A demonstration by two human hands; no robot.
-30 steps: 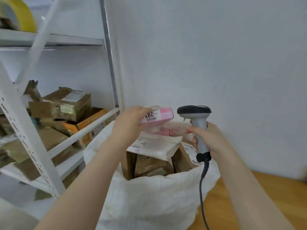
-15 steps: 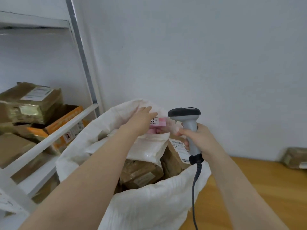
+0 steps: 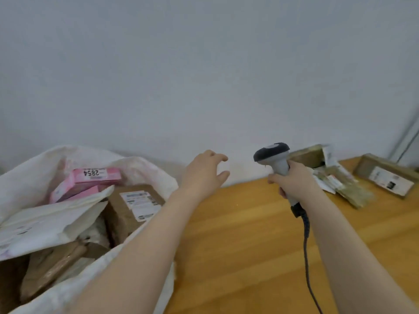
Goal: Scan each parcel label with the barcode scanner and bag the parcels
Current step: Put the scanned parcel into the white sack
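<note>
A large white sack stands at the left, filled with parcels. On top lies a pink box with a label reading 2854, beside a brown labelled box and a white mailer. My left hand hovers empty over the wooden table, right of the sack, fingers relaxed. My right hand grips the handle of the grey barcode scanner, its black head pointing left. Several brown parcels lie at the table's far right: one behind the scanner, a flat one, and a labelled box.
A plain white wall runs behind the table. The scanner's dark cable hangs down over the table toward the bottom edge. A metal shelf post shows at the far right.
My left hand let go of the pink box, which now lies in the sack, and moved right over the table. The view swung right, losing the shelf and showing more parcels.
</note>
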